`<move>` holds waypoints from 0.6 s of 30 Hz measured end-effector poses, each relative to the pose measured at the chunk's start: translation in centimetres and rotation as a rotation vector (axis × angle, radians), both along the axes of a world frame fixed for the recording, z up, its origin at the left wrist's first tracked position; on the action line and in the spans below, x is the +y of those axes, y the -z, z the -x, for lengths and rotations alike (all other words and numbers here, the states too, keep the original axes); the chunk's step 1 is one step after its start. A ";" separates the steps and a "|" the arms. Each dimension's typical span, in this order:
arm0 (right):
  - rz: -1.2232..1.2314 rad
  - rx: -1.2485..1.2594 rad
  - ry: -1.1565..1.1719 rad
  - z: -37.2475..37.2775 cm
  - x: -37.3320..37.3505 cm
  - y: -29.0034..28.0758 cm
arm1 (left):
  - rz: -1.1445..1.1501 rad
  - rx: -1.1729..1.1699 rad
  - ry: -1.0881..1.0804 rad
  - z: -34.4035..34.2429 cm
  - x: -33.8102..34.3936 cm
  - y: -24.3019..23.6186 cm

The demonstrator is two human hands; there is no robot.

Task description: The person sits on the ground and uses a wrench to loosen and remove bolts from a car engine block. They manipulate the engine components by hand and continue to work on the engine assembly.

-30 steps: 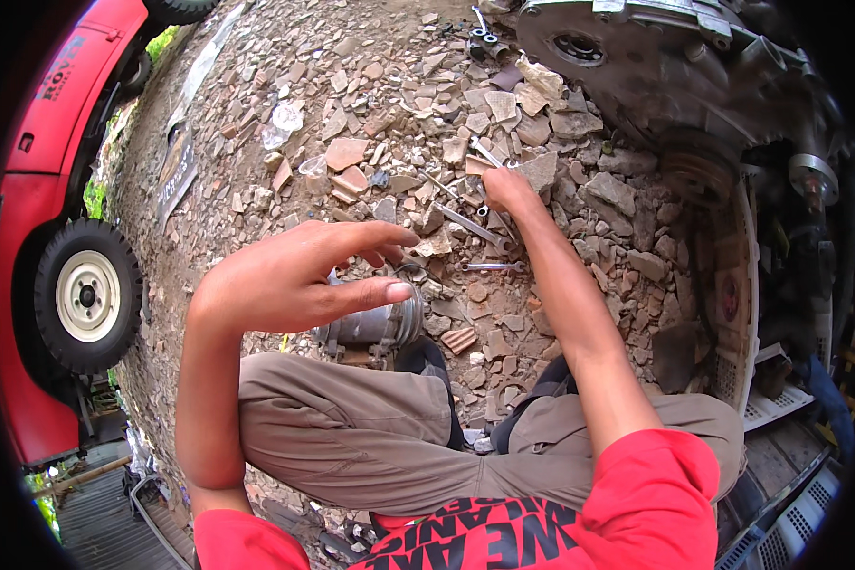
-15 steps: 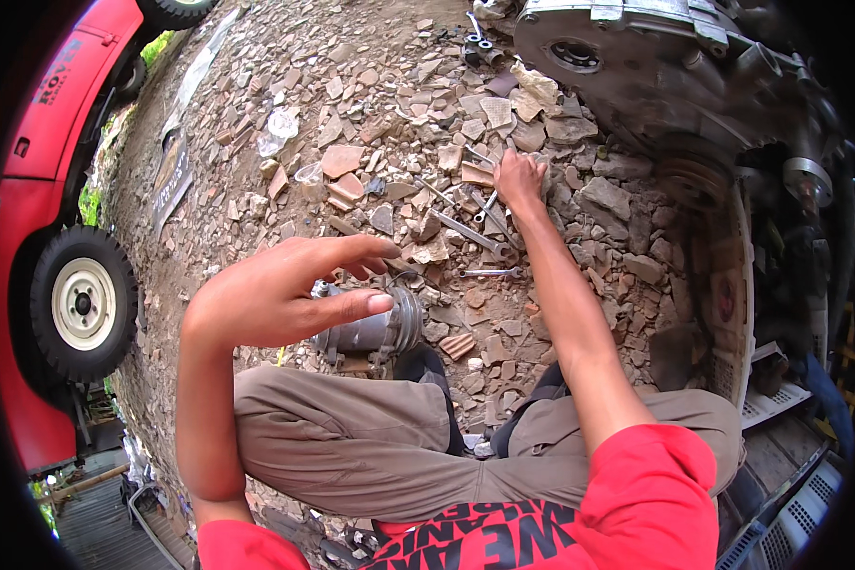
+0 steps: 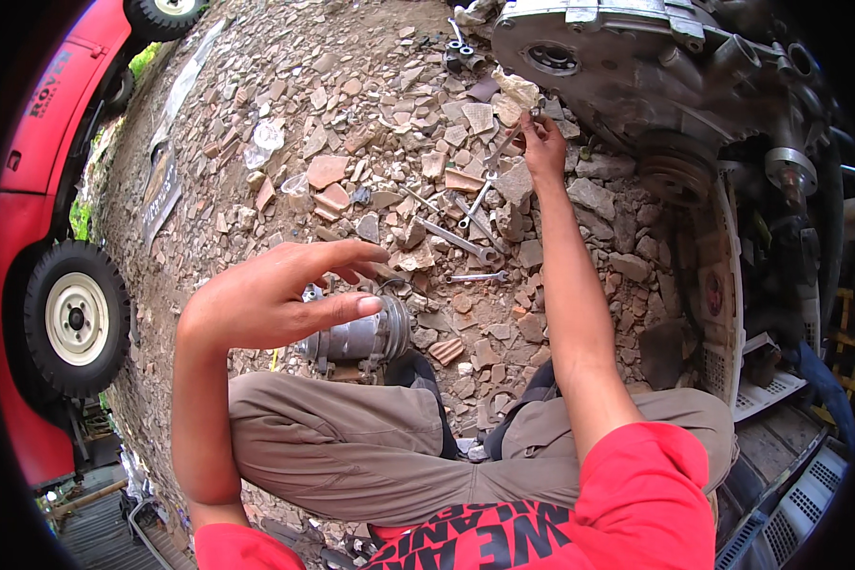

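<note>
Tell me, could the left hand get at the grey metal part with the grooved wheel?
Likely yes: the left hand seems empty and appears to hover above the grey metal part, with nothing visible between them, though its height is hard to judge.

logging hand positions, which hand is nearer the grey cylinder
Left: the left hand hangs close by the grey cylinder, partly overlapping it in view; the right hand is farther off, beyond it and rightward.

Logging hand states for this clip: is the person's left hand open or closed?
Open: on the left hand, thumb and fingers are spread apart, with nothing visibly gripped.
</note>
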State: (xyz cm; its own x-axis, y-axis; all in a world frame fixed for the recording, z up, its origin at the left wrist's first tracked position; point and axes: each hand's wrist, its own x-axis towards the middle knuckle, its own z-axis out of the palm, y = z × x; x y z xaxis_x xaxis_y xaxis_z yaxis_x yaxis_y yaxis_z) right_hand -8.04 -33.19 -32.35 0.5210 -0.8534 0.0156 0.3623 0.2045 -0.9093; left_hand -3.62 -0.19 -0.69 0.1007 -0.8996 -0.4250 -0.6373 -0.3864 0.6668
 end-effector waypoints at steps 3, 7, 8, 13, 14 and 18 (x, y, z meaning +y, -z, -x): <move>0.033 -0.008 0.143 0.0 -0.6 -0.5 | -0.011 0.011 -0.012 0.1 -0.1 -0.1; 0.269 0.037 0.246 0.0 -2.9 -0.9 | -0.037 0.007 -0.028 0.2 0.1 -0.4; 0.276 0.063 0.272 0.0 -3.3 -0.7 | -0.035 0.002 -0.028 0.1 0.2 -0.4; 0.307 0.146 0.326 0.1 -3.8 0.1 | -0.032 0.022 -0.052 -0.2 0.3 0.0; 0.338 0.183 0.354 0.1 -4.0 0.2 | -0.037 0.023 -0.050 -0.2 0.3 0.0; 0.498 0.318 0.510 0.5 -4.5 0.5 | -0.078 0.033 -0.031 -0.2 0.0 -0.3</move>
